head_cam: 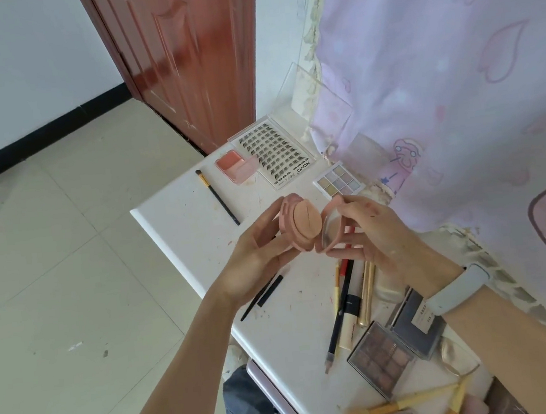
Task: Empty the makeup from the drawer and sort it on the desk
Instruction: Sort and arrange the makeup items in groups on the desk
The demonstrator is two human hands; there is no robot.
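Above the white desk I hold a pink sponge case swung open on its hinge. My left hand grips the base half, which has a beige makeup sponge seated in it. My right hand pinches the clear-fronted lid half. Sorted at the desk's far end lie a black-handled brush, a pink blush compact, a false-lash tray and a pastel eyeshadow palette. The drawer is out of view.
Pencils, a concealer tube and a gold stick lie under my right hand. Brown palettes and yellow brushes crowd the near right. A pink curtain hangs along the desk's right side. A red door stands behind.
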